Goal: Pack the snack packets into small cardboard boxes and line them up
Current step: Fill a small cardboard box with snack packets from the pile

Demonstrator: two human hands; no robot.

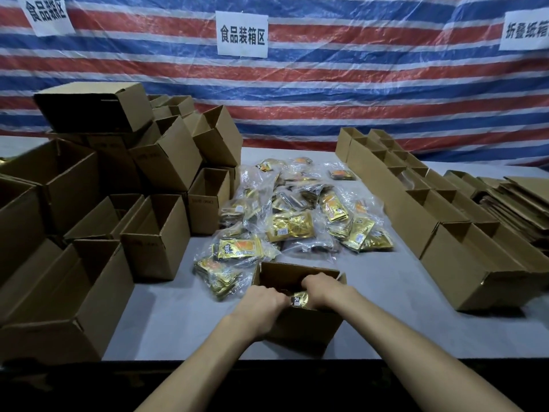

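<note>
A small open cardboard box (300, 325) stands on the grey table near the front edge. Both my hands reach into its top. My left hand (261, 304) and my right hand (320, 288) have their fingers curled down inside the box, around gold snack packets (300, 299) that show between them. Behind the box lies a heap of gold snack packets in clear plastic bags (297, 215). Most of the box's inside is hidden by my hands.
Open empty boxes (154, 236) are piled on the left, some stacked high. A row of small boxes (416, 203) runs along the right, with flattened cardboard (517, 203) beyond it. A striped tarpaulin with paper signs (242, 34) hangs behind the table (386, 307).
</note>
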